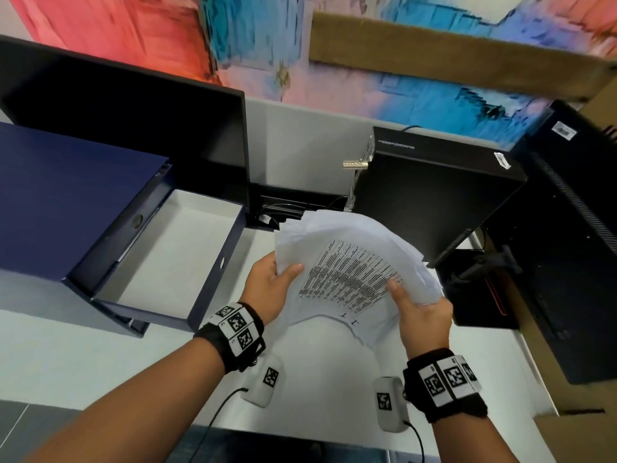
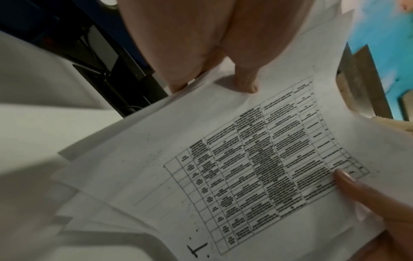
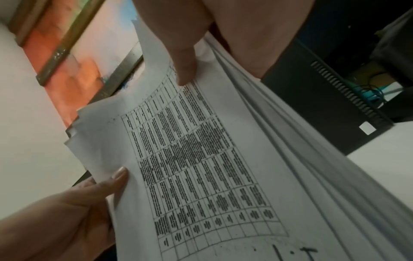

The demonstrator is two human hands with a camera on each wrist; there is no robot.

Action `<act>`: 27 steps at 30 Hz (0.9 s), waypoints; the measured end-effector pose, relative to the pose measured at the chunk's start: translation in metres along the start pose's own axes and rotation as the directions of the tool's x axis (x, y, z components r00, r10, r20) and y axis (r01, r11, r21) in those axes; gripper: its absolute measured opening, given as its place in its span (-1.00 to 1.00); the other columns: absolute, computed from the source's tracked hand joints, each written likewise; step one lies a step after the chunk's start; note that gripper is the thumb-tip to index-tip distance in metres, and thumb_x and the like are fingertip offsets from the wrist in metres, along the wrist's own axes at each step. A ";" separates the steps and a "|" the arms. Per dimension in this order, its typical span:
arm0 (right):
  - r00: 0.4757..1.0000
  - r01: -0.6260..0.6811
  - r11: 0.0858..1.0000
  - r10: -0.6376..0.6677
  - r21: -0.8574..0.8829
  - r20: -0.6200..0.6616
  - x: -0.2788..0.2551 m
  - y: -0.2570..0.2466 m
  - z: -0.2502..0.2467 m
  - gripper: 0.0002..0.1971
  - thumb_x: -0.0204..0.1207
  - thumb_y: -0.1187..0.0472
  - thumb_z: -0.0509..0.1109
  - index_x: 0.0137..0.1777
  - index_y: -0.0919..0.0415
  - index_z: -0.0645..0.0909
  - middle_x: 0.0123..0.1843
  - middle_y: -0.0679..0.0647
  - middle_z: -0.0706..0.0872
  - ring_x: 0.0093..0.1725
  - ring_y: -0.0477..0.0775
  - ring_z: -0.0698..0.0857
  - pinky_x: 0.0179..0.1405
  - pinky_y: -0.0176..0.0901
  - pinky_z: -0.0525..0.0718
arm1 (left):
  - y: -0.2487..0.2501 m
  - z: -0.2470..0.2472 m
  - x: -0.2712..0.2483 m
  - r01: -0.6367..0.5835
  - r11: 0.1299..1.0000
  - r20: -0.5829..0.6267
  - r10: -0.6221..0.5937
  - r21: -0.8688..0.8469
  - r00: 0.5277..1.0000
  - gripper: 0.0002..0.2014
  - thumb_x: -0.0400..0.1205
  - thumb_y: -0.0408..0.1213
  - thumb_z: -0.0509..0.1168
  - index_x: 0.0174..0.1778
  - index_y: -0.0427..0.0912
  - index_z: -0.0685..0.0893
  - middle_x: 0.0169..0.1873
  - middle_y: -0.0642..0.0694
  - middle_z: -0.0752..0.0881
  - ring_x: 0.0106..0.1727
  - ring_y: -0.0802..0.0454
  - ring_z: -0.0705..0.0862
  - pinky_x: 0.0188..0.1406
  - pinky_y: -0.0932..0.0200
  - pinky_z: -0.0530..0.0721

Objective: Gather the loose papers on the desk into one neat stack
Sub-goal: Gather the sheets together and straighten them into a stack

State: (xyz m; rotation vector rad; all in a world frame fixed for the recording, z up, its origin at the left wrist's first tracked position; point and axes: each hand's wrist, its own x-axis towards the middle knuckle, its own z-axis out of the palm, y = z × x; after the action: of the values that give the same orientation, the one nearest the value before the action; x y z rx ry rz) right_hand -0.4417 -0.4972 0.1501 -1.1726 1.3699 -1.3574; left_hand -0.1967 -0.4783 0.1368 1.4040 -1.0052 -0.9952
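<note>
Both hands pinch the papers (image 1: 350, 262), left hand (image 1: 267, 289) & right hand (image 1: 424, 315) at opposite edges, held above the tabletop (image 1: 317, 379) near its back edge. Step: squaring up, edges uneven. Next, prob. tap the sheets level, then lay them down flat.

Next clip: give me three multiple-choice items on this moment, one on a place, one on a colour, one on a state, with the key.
1. Where is the open drawer?
A. left of the papers
B. right of the papers
C. under the papers

2. What colour is the drawer's outside?
A. red
B. dark blue
C. green

3. How are the papers held?
A. flat on the desk
B. by one hand
C. by both hands

Key: 1 A, it juts out beside the left hand. 2 B, its walls are dark blue. 3 C, the left hand and right hand each grip a side.
</note>
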 end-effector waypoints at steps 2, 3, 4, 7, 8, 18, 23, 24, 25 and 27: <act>0.998 0.023 0.999 -0.021 -0.023 0.054 0.000 -0.006 0.000 -0.80 0.47 0.31 0.56 -0.19 -0.06 0.83 -0.16 -0.12 0.88 -0.09 -0.06 0.85 -0.01 -0.08 0.77 | 0.003 -0.002 0.000 -0.003 1.000 -0.001 0.003 -0.008 1.000 -0.79 0.67 -0.40 0.34 0.09 0.01 0.71 -0.04 0.16 0.81 0.00 0.33 0.79 -0.05 0.47 0.68; 0.997 0.038 0.998 -0.035 -0.041 0.073 0.002 -0.012 0.001 -0.73 0.49 0.30 0.55 -0.20 -0.18 0.84 -0.17 -0.17 0.87 -0.11 -0.12 0.84 -0.01 -0.10 0.77 | 0.008 -0.002 0.000 -0.009 1.000 -0.004 0.009 -0.012 1.000 -0.81 0.67 -0.40 0.34 0.13 -0.06 0.71 -0.04 0.17 0.80 -0.02 0.36 0.79 -0.09 0.49 0.67; 0.995 0.065 0.996 -0.060 -0.055 0.084 0.005 -0.017 0.002 -0.66 0.50 0.28 0.54 -0.20 -0.30 0.82 -0.18 -0.22 0.86 -0.12 -0.16 0.83 0.00 -0.11 0.76 | 0.013 -0.002 0.000 -0.024 0.999 -0.011 0.023 -0.025 1.000 -0.82 0.67 -0.40 0.34 0.17 -0.13 0.70 -0.06 0.16 0.80 -0.05 0.38 0.79 -0.12 0.51 0.67; 0.984 0.165 0.985 -0.161 -0.053 0.077 0.006 -0.036 0.003 -0.66 0.52 0.20 0.51 -0.19 -0.41 0.78 -0.23 -0.21 0.83 -0.15 -0.16 0.77 -0.06 -0.19 0.73 | 0.023 -0.001 -0.001 -0.099 0.993 -0.062 0.095 -0.062 0.993 -0.80 0.69 -0.35 0.32 0.23 -0.17 0.65 -0.01 0.15 0.79 0.00 0.37 0.78 -0.08 0.48 0.68; 0.981 0.182 0.983 -0.179 -0.038 0.073 0.004 -0.037 0.003 -0.70 0.51 0.17 0.51 -0.20 -0.38 0.78 -0.29 -0.13 0.81 -0.17 -0.13 0.73 -0.10 -0.20 0.72 | 0.022 -0.001 -0.004 -0.124 0.991 -0.073 0.120 -0.049 0.990 -0.77 0.70 -0.31 0.31 0.27 -0.15 0.61 0.05 0.12 0.78 0.07 0.35 0.76 0.00 0.44 0.69; 0.997 -0.041 0.993 0.047 -0.115 0.053 -0.019 0.005 0.010 -0.76 0.50 0.34 0.54 -0.17 -0.08 0.70 -0.22 -0.17 0.78 -0.21 -0.26 0.75 -0.21 -0.49 0.68 | -0.015 -0.002 -0.021 -0.038 0.981 0.023 0.034 0.190 0.999 -0.72 0.70 -0.26 0.30 0.32 0.05 0.53 0.05 0.35 0.68 0.02 0.67 0.62 -0.01 0.69 0.50; 0.995 -0.097 0.994 0.098 -0.049 0.024 -0.024 0.002 0.007 -0.88 0.50 0.26 0.55 -0.07 0.01 0.76 -0.19 -0.16 0.86 -0.16 -0.28 0.81 -0.11 -0.33 0.78 | -0.012 -0.005 -0.022 -0.093 0.993 0.039 0.090 0.073 0.995 -0.67 0.71 -0.24 0.30 0.38 0.08 0.50 0.20 0.19 0.73 0.25 0.36 0.67 0.21 0.43 0.61; 0.994 -0.105 0.993 0.106 -0.045 0.023 -0.026 0.004 0.007 -0.84 0.48 0.28 0.56 0.03 0.07 0.77 -0.11 -0.10 0.87 -0.10 -0.22 0.82 -0.04 -0.27 0.81 | -0.015 -0.006 -0.024 -0.087 0.993 0.083 0.081 0.075 0.993 -0.62 0.70 -0.19 0.30 0.42 0.16 0.44 0.26 0.18 0.70 0.31 0.31 0.65 0.28 0.33 0.62; 0.995 -0.103 0.993 0.103 -0.053 0.012 -0.029 0.003 0.007 -0.77 0.46 0.29 0.58 0.11 0.12 0.75 -0.03 -0.05 0.86 -0.06 -0.19 0.82 -0.01 -0.22 0.81 | -0.017 -0.007 -0.026 -0.073 0.994 0.114 0.063 0.086 0.991 -0.58 0.68 -0.10 0.32 0.42 0.24 0.38 0.30 0.18 0.67 0.34 0.29 0.63 0.32 0.24 0.62; 0.998 -0.067 0.997 0.067 -0.022 -0.020 -0.029 -0.006 0.010 -0.66 0.42 0.33 0.60 0.16 0.05 0.71 0.02 -0.09 0.81 -0.07 -0.28 0.80 -0.11 -0.34 0.79 | -0.012 -0.009 -0.026 -0.080 0.993 0.107 0.071 0.083 0.992 -0.46 0.57 0.14 0.36 0.44 0.21 0.34 0.28 0.17 0.66 0.30 0.30 0.65 0.28 0.19 0.66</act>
State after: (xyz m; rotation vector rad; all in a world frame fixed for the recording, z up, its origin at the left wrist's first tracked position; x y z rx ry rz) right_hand -0.4264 -0.4707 0.1547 -1.1209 1.4296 -1.3121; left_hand -0.1953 -0.4505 0.1265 1.3854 -1.1828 -0.9872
